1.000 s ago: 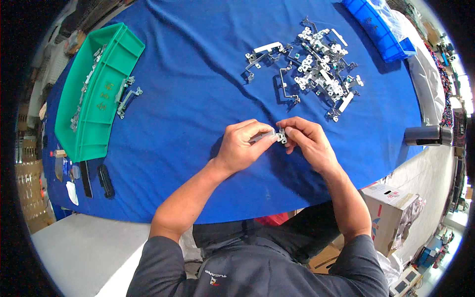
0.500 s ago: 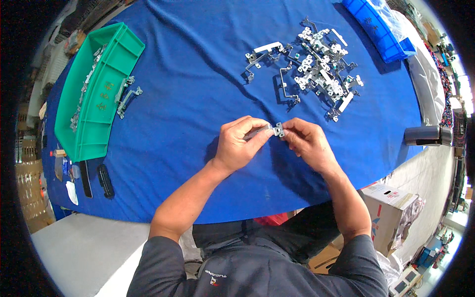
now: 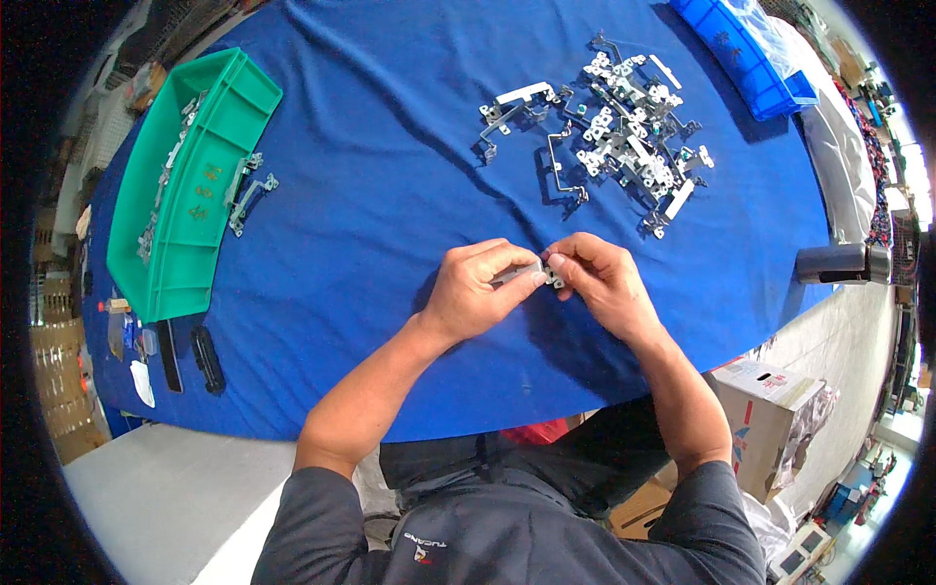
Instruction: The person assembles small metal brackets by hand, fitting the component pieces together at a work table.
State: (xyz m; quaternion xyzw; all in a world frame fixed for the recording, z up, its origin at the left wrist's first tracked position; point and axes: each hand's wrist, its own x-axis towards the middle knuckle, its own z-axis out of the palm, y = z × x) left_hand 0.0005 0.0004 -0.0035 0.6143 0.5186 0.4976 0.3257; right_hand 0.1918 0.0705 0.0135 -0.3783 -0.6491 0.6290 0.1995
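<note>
Over the blue cloth, my left hand point(image 3: 478, 286) pinches a small silvery metal bracket point(image 3: 555, 278) between thumb and fingers. At the bracket's right end, my right hand point(image 3: 604, 280) is closed on it too, thumb against the forefinger. Most of the bracket's body is hidden by my fingers; only the end with holes shows between the two hands. Beyond them, a loose heap of similar metal brackets point(image 3: 634, 136) lies on the cloth to the right of the middle.
A green bin point(image 3: 200, 195) with metal parts stands at the left, two brackets point(image 3: 252, 195) beside it. Nearer lie a black clip-like object point(image 3: 207, 359) and a dark flat bar point(image 3: 169, 356). A blue bin point(image 3: 746, 58) is far right, a dark cylinder point(image 3: 844, 264) at the right edge.
The bracket's holed end has turned and dipped slightly between my hands. My right thumb and forefinger have moved in over it, covering more of it.
</note>
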